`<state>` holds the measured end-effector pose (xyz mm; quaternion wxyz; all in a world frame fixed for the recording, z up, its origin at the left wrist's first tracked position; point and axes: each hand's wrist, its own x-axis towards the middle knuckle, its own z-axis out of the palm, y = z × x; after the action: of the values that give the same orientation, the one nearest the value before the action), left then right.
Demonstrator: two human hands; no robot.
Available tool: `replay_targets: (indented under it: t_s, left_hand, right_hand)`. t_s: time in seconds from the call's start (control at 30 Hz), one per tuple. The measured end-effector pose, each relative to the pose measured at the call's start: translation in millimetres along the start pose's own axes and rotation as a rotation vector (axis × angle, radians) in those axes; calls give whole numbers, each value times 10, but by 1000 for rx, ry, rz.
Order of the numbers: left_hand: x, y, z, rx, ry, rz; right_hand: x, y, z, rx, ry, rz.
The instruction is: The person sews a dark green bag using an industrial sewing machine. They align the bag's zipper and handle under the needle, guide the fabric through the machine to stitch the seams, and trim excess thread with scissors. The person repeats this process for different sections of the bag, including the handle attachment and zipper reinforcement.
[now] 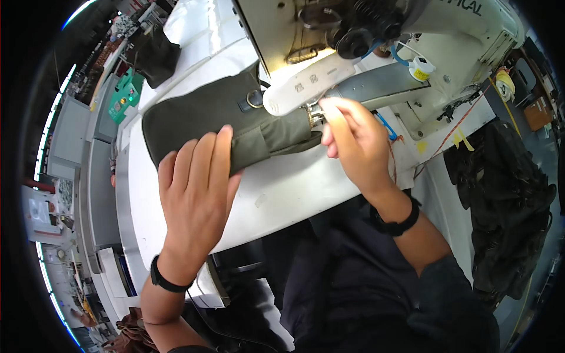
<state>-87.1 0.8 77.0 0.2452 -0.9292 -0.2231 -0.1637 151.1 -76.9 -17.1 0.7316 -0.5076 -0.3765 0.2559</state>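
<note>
My left hand (197, 182) grips an olive-green fabric piece (188, 115), fingers lying over its folded edge and thumb underneath. The fabric, with a dark metal ring (254, 99) on it, lies on the white table (282, 194) and reaches under the sewing machine (471, 35). My right hand (353, 141) has thumb and forefinger closed beside the metal presser foot (315, 109), at the fabric's right end; what they hold is hidden. A pale oblong attachment (306, 82) hangs just above that spot.
A green device (123, 94) and a dark bag (153, 53) are at upper left. A blue tool (385, 123) and red threads lie right of the machine's narrow bed (388, 85). Dark green items (506, 206) are heaped at the right. Shelves and benches line the left background.
</note>
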Motion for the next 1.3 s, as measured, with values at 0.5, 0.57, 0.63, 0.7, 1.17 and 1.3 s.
replay_targets:
  t_s: [0.5,0.57,0.63,0.7,1.17,1.3]
  left_hand:
    - [237,-383,-550,-152,47,-153]
    - [464,-627,-604,-404,-225,-326]
    - [489,-726,-431,-347,-318,-319]
    - [444,-650,-259,-385,-296,-256]
    - [631,189,853,-1605,-325,-509]
    - [684,187,805,-1729,-418,-550]
  right_hand:
    - [-59,110,-326,504,-585,633]
    - [18,-136,-435,801,-626,974]
    - [-10,82,-420,776,-522,856]
    - [-111,-55,-231,743,-251,744]
    - [-239,-69,5,126,-70,110]
    - [-239,-144,2,166,-65,165]
